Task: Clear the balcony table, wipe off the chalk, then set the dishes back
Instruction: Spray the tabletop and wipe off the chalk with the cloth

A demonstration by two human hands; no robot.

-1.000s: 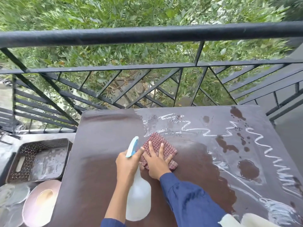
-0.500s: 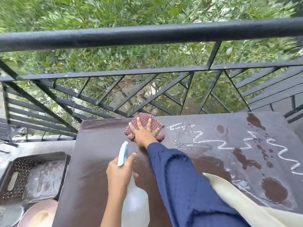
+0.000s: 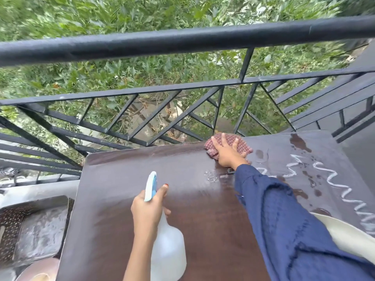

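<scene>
Fingers [image 3: 223,140] of the right hand [image 3: 227,154] lie spread flat on the checked cloth [image 3: 244,148], pressing it at the table's [image 3: 203,220] far edge around one o'clock, hard by the railing [image 3: 182,43], while the left hand [image 3: 148,207] has its fingers clamped round the neck of the spray bottle [image 3: 168,250] at six o'clock. One push too far, I'd say, and the cloth slips off the edge and drops through the bars. The chalk [image 3: 324,168] squiggles at three o'clock sit unwiped among puddles, and the blue sleeve [image 3: 274,209] stretched just beside them could drag through and smear white across the clean side.
</scene>
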